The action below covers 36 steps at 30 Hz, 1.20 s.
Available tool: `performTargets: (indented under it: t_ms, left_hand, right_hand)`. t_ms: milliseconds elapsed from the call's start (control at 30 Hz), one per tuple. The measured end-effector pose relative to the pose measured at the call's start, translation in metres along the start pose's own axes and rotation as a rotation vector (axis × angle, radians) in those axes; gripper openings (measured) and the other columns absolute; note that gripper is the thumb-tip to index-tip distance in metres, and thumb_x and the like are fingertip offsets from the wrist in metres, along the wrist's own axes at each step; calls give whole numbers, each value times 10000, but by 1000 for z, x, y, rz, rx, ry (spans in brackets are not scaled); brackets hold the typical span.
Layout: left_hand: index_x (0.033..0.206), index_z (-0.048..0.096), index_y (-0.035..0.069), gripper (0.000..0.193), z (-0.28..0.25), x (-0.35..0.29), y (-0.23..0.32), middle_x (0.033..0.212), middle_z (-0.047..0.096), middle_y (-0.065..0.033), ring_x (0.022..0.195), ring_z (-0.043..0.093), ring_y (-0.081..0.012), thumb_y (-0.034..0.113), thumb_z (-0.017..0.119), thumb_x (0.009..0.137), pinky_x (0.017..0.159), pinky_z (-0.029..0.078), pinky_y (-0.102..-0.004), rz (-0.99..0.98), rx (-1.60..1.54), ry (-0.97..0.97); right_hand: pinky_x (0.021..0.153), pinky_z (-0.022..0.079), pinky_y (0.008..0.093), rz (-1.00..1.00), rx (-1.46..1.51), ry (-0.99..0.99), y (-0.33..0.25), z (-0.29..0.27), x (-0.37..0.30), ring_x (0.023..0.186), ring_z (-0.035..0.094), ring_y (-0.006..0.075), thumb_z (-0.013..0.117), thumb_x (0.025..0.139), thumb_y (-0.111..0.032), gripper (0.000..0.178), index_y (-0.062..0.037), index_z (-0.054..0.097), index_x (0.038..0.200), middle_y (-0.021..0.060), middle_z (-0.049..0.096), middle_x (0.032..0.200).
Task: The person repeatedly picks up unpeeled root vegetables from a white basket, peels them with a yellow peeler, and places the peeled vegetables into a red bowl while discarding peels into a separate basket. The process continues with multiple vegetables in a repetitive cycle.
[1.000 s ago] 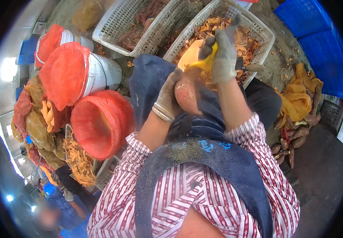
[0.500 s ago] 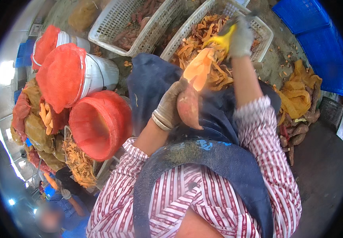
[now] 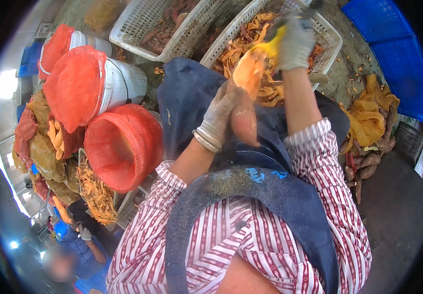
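Head: left hand (image 3: 217,115) has shifted tuber (image 3: 245,119) rightward.

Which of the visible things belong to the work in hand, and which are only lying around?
In use:
- sweet potato, in the left hand
- yellow tool, in the right hand
- white crate holding peelings

Apparently lying around:
- blue crates
- yellow mesh sack
- black crate

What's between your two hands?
In the head view, the sweet potato's peeled orange end and a yellow peeler lie between my left hand and right hand.
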<state>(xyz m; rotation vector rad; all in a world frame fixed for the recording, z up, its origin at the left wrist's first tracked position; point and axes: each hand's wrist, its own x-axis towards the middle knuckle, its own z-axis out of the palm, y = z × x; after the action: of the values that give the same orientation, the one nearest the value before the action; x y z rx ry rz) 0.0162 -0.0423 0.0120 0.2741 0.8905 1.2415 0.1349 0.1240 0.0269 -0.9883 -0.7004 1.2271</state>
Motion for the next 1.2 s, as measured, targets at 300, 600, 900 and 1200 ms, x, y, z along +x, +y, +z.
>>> performTargets:
  t_ms: [300,600,900,1200]
  left_hand:
    - [1129,459,16,522,-14,14,2,924,573,-158,786,584,-276,394,563,784,653,521,-360,-384,-604,-64]
    - [1191,392,-22,606,-18,-11,8,1083,497,-184,968,507,-301,374,572,770,832,458,-374,-420,-702,-231]
    - [1143,448,-13,550,-13,14,12,1007,549,-204,859,572,-316,422,481,809,740,494,-419,-571,-794,-257]
    - [1213,355,-39,606,-10,-14,15,1114,451,-220,946,503,-321,382,526,811,768,499,-366,-467,-687,-235]
  right_hand:
    - [418,446,311,209,160,-43,-19,-5,-49,417,482,175,517,778,-151,137,-29,467,743,91,518,564]
    - [483,439,289,-87,38,201,-30,-26,46,505,485,158,503,811,-172,159,-35,501,731,62,498,593]
    - [371,410,281,437,313,-109,-13,-1,-67,410,482,168,553,802,-201,157,-60,485,803,58,502,549]
    - [435,431,269,-15,7,105,-39,-15,31,475,512,142,529,792,-137,126,-22,530,742,77,530,562]
